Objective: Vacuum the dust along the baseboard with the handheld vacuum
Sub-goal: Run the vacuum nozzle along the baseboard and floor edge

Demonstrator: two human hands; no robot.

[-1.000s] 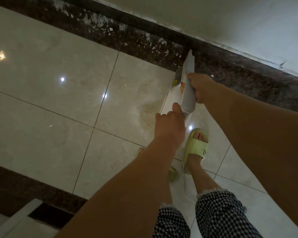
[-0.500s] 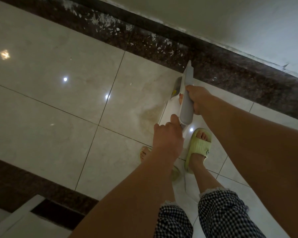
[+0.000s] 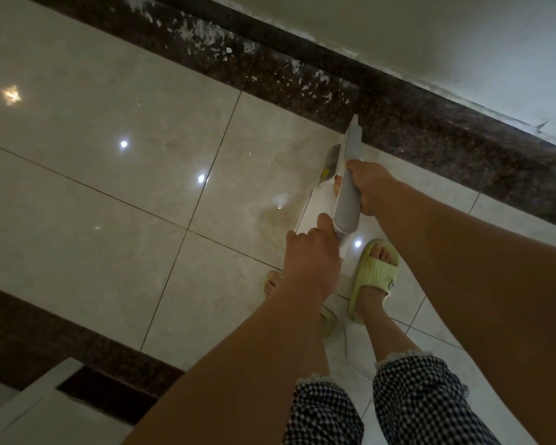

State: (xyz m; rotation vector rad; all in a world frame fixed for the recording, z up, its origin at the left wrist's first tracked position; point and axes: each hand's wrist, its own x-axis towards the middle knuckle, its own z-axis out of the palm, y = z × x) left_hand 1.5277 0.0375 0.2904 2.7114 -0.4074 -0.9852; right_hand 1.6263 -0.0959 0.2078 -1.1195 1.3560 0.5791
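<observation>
A white and grey handheld vacuum (image 3: 347, 194) points down and away toward the dark speckled floor border (image 3: 430, 136) that runs below the baseboard (image 3: 350, 64). My right hand (image 3: 371, 184) grips its grey handle from the right. My left hand (image 3: 312, 255) holds the vacuum's rear end, thumb against the grey part. White flecks of dust (image 3: 206, 36) lie scattered on the dark border, up and left of the nozzle tip (image 3: 353, 122). The underside of the vacuum is hidden.
Glossy beige floor tiles (image 3: 109, 187) spread to the left. My feet in pale green slippers (image 3: 374, 277) stand just behind the vacuum. A second dark border strip (image 3: 45, 342) and a white frame (image 3: 29, 396) lie at the lower left. The white wall (image 3: 430, 43) rises beyond the baseboard.
The view has shifted slightly, so the vacuum and both hands sit a little lower in frame, nearer my feet. Both grips are unchanged.
</observation>
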